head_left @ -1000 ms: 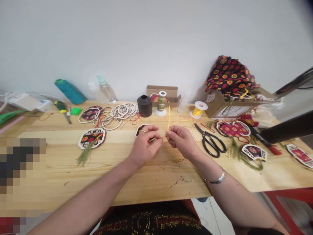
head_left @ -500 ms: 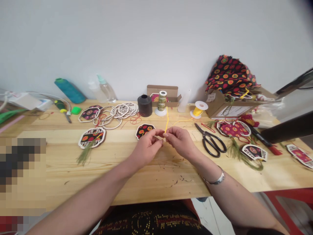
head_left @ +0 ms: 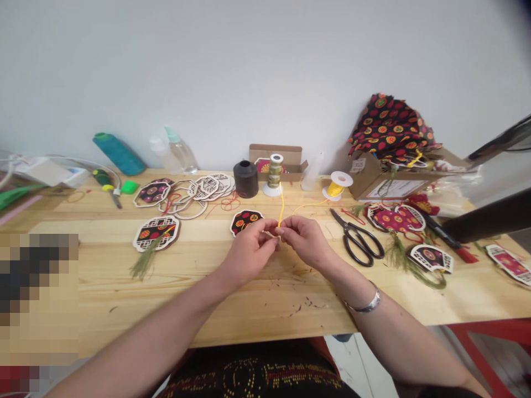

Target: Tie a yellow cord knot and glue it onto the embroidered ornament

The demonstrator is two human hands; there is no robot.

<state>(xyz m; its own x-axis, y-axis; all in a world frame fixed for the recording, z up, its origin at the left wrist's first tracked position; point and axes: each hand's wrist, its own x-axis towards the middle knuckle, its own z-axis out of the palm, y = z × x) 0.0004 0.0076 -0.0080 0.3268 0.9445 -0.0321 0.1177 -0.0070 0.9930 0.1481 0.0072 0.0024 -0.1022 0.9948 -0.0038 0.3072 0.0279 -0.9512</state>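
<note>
A yellow cord (head_left: 282,203) rises from between my fingertips, its upper end standing up in front of a gold thread spool. My left hand (head_left: 255,246) pinches the cord from the left, and my right hand (head_left: 305,239) pinches it from the right, fingertips almost touching. Another length of the cord runs back to a white spool of yellow cord (head_left: 337,186). Just behind my left hand lies a wooden-framed ornament (head_left: 245,221) with dark patterned fabric, partly covered by my fingers. Black-handled scissors (head_left: 359,239) lie to the right of my right hand.
Several wooden frames (head_left: 209,188) and a tasselled ornament (head_left: 156,233) lie on the left. A black thread cone (head_left: 245,179) and gold thread spool (head_left: 275,172) stand at the back. On the right are a cardboard box (head_left: 385,185) heaped with fabric, more ornaments and a black post (head_left: 485,213).
The upright yellow cord end has shifted slightly left and lower, now a little curved. Both hands have barely moved and keep their pinch.
</note>
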